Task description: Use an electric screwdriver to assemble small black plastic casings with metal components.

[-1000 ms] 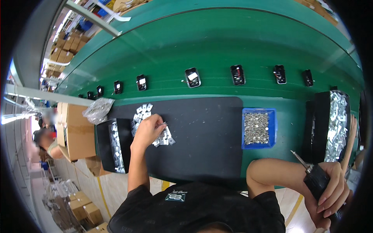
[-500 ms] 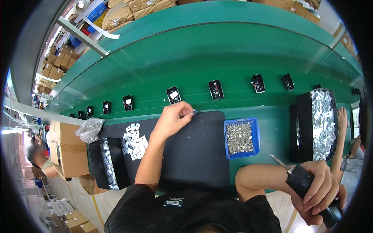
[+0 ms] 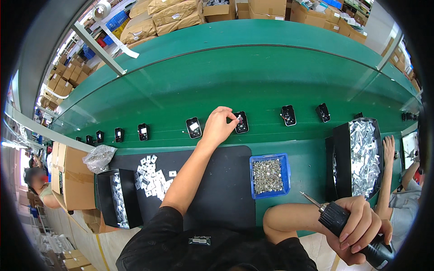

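My left hand (image 3: pixel 220 125) reaches over the far edge of the black mat to a small black open-topped device (image 3: pixel 242 126) on the green belt. Thumb and forefinger are pinched on a small whitish piece (image 3: pixel 239 117) at the device's upper left; its kind is too small to make out. My right hand (image 3: pixel 361 226) is wrapped round a black electric screwdriver (image 3: pixel 333 217), its thin bit pointing up and left, at the lower right. Loose white square plates (image 3: pixel 153 180) lie on the black mat (image 3: pixel 212 185), left of my left forearm.
A blue tray (image 3: pixel 288 174) of small metal parts stands right of the mat. Black boxes of silver-white plates stand at left (image 3: pixel 104 194) and right (image 3: pixel 339 162). More devices (image 3: pixel 194 128) line the belt (image 3: pixel 158 104). Another person's arm (image 3: pixel 386 167) rests at far right.
My left hand has moved away from me and to the right, from the mat's far edge to the device. The whole view has shifted slightly; my right hand keeps its grip on the screwdriver.
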